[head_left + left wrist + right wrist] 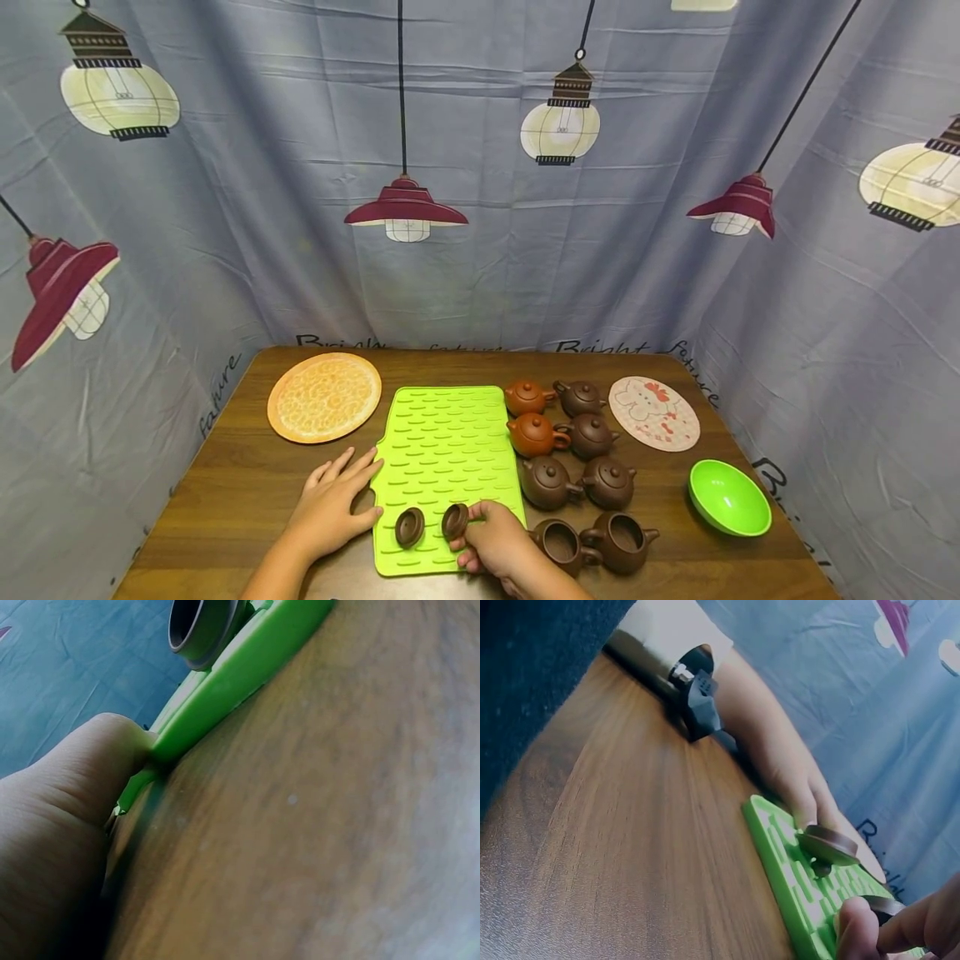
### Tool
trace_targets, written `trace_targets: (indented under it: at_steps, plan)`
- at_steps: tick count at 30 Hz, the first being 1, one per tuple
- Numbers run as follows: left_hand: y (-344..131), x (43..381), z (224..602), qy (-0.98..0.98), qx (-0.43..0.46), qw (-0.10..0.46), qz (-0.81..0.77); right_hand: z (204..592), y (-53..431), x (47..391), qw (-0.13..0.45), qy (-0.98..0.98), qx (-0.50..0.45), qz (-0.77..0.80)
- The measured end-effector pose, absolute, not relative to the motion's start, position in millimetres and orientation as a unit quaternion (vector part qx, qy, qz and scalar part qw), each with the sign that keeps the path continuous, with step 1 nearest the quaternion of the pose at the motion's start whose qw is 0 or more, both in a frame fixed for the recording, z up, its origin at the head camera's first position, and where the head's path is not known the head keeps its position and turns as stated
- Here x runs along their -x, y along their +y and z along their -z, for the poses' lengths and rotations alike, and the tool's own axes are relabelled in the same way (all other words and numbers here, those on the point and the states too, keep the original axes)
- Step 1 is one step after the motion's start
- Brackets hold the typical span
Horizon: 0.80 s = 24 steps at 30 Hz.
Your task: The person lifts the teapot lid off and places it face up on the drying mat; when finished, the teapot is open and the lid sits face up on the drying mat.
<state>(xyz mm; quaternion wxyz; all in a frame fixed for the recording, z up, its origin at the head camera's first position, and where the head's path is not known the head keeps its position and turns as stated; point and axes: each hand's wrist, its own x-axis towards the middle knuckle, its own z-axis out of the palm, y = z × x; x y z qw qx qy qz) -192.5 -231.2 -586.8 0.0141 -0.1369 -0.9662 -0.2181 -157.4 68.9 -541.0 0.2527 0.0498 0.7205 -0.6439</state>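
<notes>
Fingers of the right hand (495,537) pinch a brown lid (454,522), small, round and rimmed, at the lower right part of a lime-green mat (442,467); whether it touches the mat is unclear. A matching lid (409,528) lies upside down to its left, tilted on its knob, hollow side showing. The left hand (330,507) has its fingers spread, touching the mat's left edge. Short raised ridges run in rows across the mat.

On the wood-grained desk (202,508), right of the mat, stand squat, clay-like teapots in pairs: two rust-orange teapots (534,435), four dark lidded teapots (608,483) and, nearest, two open-topped teapots (620,543). Beyond them are a smooth green bowl (729,497) and a pale round mat (654,412) printed with a rabbit, its lettering too small to read. An orange disc (325,397) lies at far left. The creased grey-blue curtain (495,292) carries printed lamps (406,204) and black script: "Bright", plus a word resembling "future".
</notes>
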Motion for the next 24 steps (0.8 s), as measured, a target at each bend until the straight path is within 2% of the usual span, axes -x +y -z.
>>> trace_targets:
  at_steps: [6, 15, 19, 24]
  plan:
    - [-232.1, 192.8, 585.8, -0.967, 0.137, 0.017, 0.217, 534.6, 76.0, 154.0, 0.269, 0.721, -0.044, 0.637]
    - [-231.5, 193.3, 586.9, -0.967, 0.137, 0.019, 0.214, 509.9, 103.2, 154.2, 0.253, 0.736, 0.006, 0.628]
    - [-231.1, 192.8, 587.9, -0.967, 0.137, 0.019, 0.212, 504.7, 118.6, 159.7, 0.217, 0.747, 0.035, 0.628]
    - [-230.5, 192.7, 588.0, -0.967, 0.137, 0.018, 0.214, 503.3, 136.0, 168.7, 0.146, 0.783, 0.042, 0.604]
